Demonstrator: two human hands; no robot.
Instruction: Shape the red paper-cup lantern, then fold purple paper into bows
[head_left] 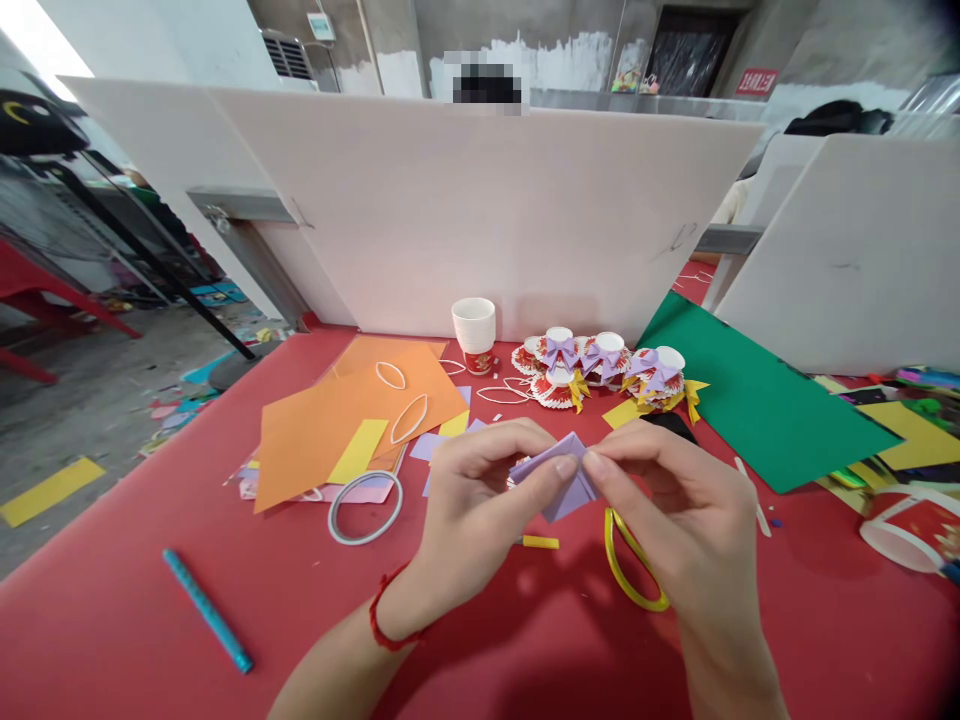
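A small folded piece of purple paper is held up over the red table, pinched from both sides. My left hand, with a red string bracelet at the wrist, grips its left part between thumb and fingers. At the paper's right edge, my right hand pinches with thumb and forefinger. Below the right hand lies a yellow loop like a scissors handle, partly hidden. Beneath the paper a short yellow piece shows on the table. To the left of my left hand lies a grey ring, like a tape roll.
Orange sheets and paper strips cover the left back. A cup stack and several bow-trimmed paper-cup pieces stand before a white partition. Green board and a tipped cup lie right; a teal pen front left.
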